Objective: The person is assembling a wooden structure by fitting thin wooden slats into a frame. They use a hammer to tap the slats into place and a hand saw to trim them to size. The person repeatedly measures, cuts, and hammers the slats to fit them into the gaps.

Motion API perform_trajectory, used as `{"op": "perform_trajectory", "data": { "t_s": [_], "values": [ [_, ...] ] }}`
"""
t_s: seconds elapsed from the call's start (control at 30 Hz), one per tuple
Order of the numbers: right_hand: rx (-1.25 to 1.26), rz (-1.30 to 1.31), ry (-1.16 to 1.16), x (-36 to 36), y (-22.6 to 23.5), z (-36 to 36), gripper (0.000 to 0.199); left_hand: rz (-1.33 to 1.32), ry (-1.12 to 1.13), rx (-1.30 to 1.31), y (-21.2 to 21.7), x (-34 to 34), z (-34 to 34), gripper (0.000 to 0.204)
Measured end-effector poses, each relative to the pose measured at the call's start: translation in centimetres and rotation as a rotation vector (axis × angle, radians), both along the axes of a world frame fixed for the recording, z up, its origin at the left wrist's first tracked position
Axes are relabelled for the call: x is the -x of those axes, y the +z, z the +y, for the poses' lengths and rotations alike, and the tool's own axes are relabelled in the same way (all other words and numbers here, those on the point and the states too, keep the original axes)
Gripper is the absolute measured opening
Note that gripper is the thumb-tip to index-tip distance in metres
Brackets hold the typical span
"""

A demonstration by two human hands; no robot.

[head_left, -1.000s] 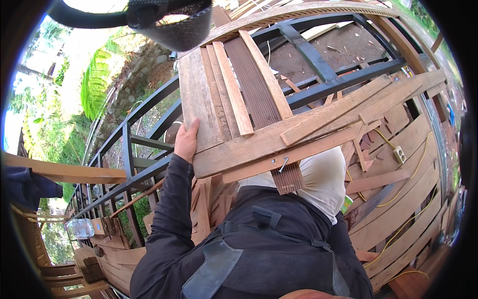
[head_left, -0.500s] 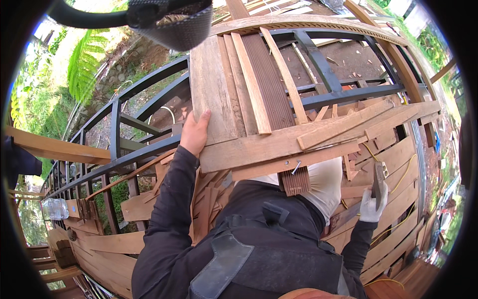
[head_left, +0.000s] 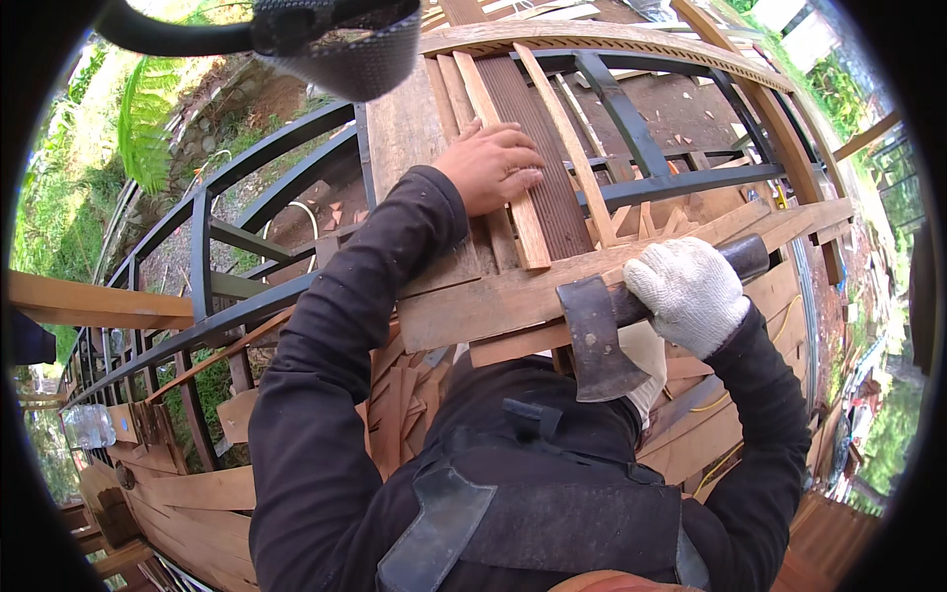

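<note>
My left hand (head_left: 491, 168), bare, lies with its fingers stretched across a narrow wooden strip (head_left: 506, 187) and the ribbed brown board (head_left: 557, 212) beside it. In my right hand (head_left: 688, 296), which wears a white knitted glove, is a hatchet (head_left: 600, 340), gripped by its dark handle close to the head. Its worn metal blade points toward my body, over the near edge of a crosswise plank (head_left: 483, 304). Another loose strip (head_left: 567, 148) slants across the boards to the right of my left hand.
A black metal frame (head_left: 631, 123) runs beyond and beside the boards. Under the right arm are planks (head_left: 725, 419) with a yellow cord; wood offcuts (head_left: 395, 405) lie heaped below the left forearm. A clear plastic bottle (head_left: 89, 426) stands far left.
My left hand has left the wide board's left edge and moved right onto the strips. My right hand has come up from the lower right to the plank, bringing the hatchet into clear view.
</note>
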State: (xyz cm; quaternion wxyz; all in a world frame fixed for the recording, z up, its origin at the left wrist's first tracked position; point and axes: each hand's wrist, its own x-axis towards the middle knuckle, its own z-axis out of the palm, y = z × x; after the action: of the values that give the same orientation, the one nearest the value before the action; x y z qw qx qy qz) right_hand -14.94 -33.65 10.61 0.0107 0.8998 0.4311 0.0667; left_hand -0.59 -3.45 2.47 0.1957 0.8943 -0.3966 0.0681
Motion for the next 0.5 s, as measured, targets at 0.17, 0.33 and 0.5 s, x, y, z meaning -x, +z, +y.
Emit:
{"op": "perform_trajectory", "data": {
  "t_s": [0.17, 0.33, 0.5],
  "values": [
    [0.087, 0.065, 0.079, -1.4, -0.1, 1.7, 0.025, 0.033, 0.015, -0.083, -1.7, -0.2, -0.2, 0.039],
    [0.141, 0.071, 0.056, -2.3, -0.6, 2.6, 0.032, 0.029, 0.019, -0.079, -1.8, -0.2, -0.2, 0.038],
    [0.167, 0.093, 0.110, -2.8, -0.3, 3.4, 0.029, 0.016, 0.024, -0.081, -2.0, -0.1, -0.2, 0.037]
  ]
}}
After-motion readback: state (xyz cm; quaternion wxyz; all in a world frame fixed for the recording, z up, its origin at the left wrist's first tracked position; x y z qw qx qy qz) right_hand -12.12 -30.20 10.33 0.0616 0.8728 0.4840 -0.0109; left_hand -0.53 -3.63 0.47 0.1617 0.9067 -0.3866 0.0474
